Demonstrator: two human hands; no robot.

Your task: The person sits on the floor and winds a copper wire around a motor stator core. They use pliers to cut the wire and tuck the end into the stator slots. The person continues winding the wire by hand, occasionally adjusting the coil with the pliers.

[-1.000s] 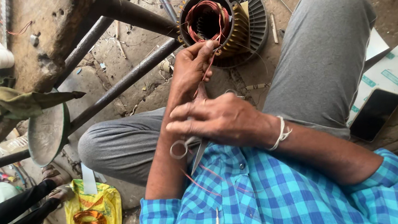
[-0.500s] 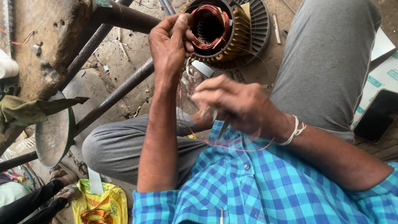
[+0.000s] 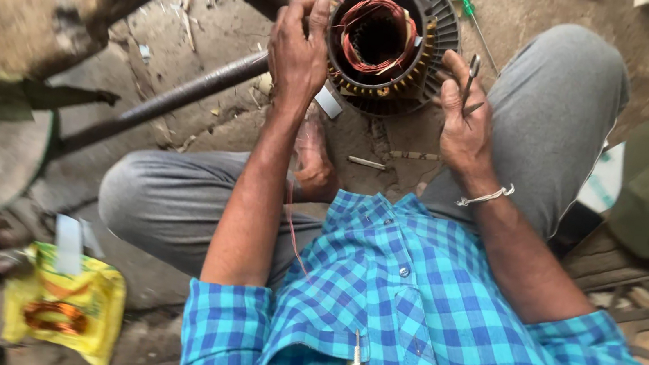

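Nearest the camera is the blue checked shirt [image 3: 438,329], with a small metal tool [image 3: 356,358] clipped in its pocket. A thin copper wire [image 3: 292,228] runs up from the shirt along the left forearm. On the floor at the lower left lies a yellow bag [image 3: 65,309] with a coil of copper wire inside.

A second ago both hands were close to the chest, and the right one held the scissors low, near the shirt. Now both arms are stretched out to the stator [image 3: 383,43], which stands on the ground between the knees, in front of a bare foot [image 3: 313,152]. I judge that the work at the chest is over and the work is now at the winding itself.

The left hand [image 3: 300,47] grips the left rim of the stator, with the fingers curled over its edge and pressed together. The right hand [image 3: 465,113] is at the right rim; its fingers are bent around the scissors [image 3: 471,83], which point upward. Whether this hand also touches the stator, I cannot tell.

Farther away a green screwdriver [image 3: 466,6] lies on the dusty ground.
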